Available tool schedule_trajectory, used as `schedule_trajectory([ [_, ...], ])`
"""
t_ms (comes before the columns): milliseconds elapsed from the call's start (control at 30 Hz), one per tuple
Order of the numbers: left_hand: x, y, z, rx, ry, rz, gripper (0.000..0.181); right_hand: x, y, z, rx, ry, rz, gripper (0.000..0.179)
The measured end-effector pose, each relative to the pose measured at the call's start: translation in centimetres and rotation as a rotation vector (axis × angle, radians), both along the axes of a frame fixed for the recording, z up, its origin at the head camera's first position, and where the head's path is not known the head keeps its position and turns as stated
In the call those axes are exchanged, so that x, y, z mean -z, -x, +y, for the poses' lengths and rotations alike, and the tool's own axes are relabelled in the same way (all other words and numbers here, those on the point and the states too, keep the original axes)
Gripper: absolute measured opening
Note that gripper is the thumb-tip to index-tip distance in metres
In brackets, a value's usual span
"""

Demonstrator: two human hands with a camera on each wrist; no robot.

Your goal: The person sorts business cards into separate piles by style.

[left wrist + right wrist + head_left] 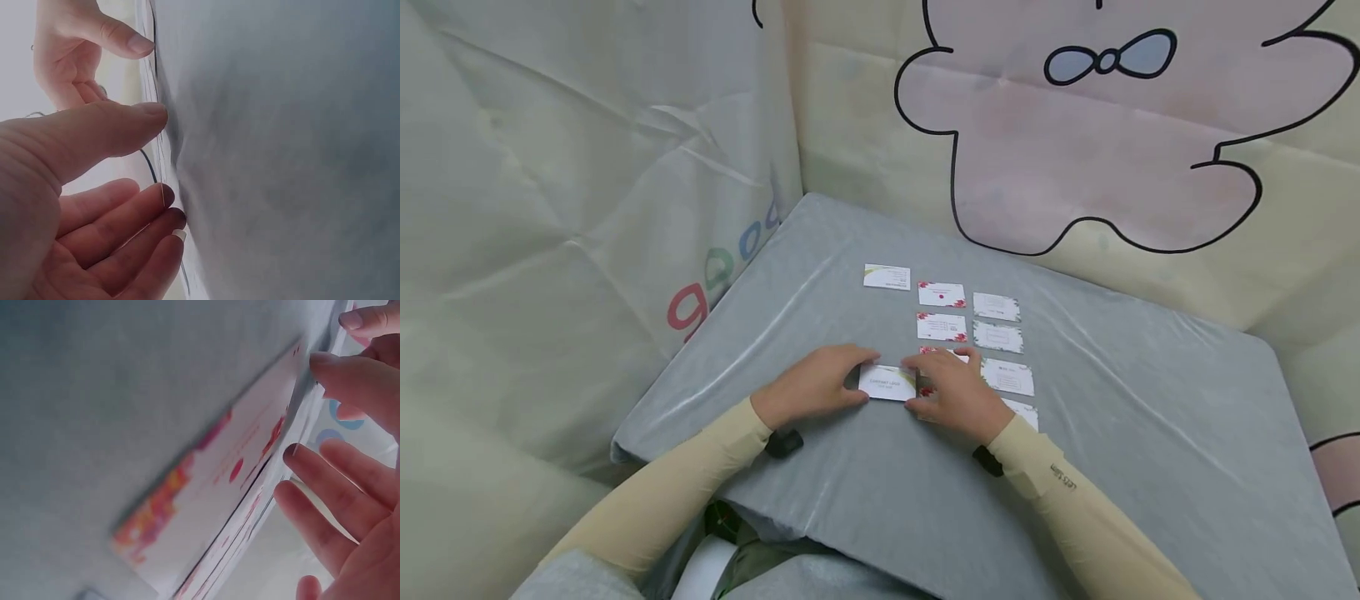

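Observation:
A white business card (pixel 887 382) with a yellow-green corner curve lies near the middle of the grey table, between both hands. My left hand (pixel 817 383) holds its left end, thumb at the near corner and index finger at the far one. The right hand (pixel 953 390) holds the right end likewise, its thumb near the lower right corner. Whether this is one card or a thin stack I cannot tell. Partly under the right hand is a card with red flowers (pixel 231 469), seen close in the right wrist view.
Red-flowered cards (pixel 942 327) form a column beyond the right hand. Right of it runs a column of green-leaf cards (pixel 997 337), the nearest partly hidden by the wrist. A yellow-curve card (pixel 887 277) lies farther back. Cloth walls border the grey-covered table (pixel 1150 467).

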State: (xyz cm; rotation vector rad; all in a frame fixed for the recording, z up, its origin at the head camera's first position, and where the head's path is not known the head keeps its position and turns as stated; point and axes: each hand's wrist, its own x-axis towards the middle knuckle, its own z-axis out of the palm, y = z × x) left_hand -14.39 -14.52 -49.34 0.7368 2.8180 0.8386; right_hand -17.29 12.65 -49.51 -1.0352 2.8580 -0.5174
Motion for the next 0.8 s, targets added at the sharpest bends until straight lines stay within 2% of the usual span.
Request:
schedule_trajectory([
  [333,-0.2,4.2,-0.7,-0.053,0.022,0.053,0.061,-0.3,4.2,-1.1,0.021,0.020,-0.012,0.061],
  [500,-0.2,7.0,-1.1,-0.082,0.037,0.071,0.062,-0.1,7.0,-1.8,0.057,0.031,-0.015,0.060],
  [733,-1.3,11.0,-1.1,-0.082,0.095,0.092,0.062,-0.5,11.1,-2.8,0.094,0.023,-0.031,0.061],
  [800,-1.5,12.2,-1.1,-0.101,0.104,0.071,0.062,-0.5,12.4,-3.0,0.106,0.022,-0.045,0.061],
])
